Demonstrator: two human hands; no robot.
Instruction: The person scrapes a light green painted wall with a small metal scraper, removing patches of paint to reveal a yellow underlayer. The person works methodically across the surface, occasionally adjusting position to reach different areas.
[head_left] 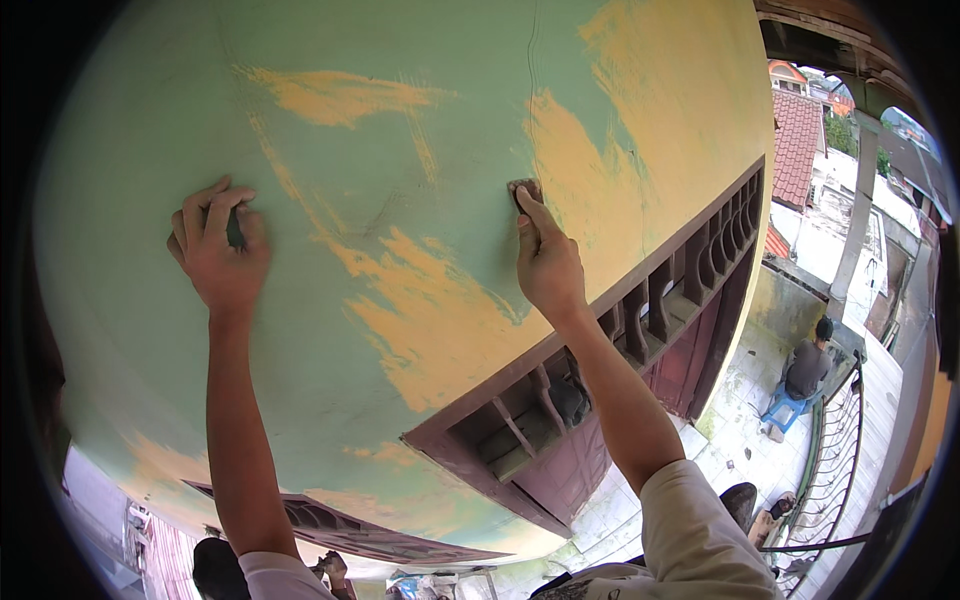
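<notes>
Biggest thing first: a curved-looking green wall [470, 140] fills most of the view, with rough yellow patches [690, 90] above and to the left of the brown slatted vent frame [480, 388], which I'll use as the landmark. A dark red door [545, 490] sits directly under that frame. Down to the right of it, well apart, somebody in a dark top [805, 370] sits on a blue stool [788, 408].

Now the hands. The left hand [220, 250] is on the wall, well left of the vent frame, fingers bent; there's something dark between thumb and fingers, but I can't tell if that's an object or just shadow. The right hand [552, 270], just above the frame, is pinching a small dark block [520, 187] that looks to be right against the wall beside a yellow patch. A thin crack [533, 60] runs down toward it, higher above the frame.

What I'd worry about: pressing hard at that crack could lift flakes, the pinch is near the block's end so it could skid out, and knuckles could catch the frame on a low stroke. Footing's out of sight, so overreaching might cost balance.
</notes>
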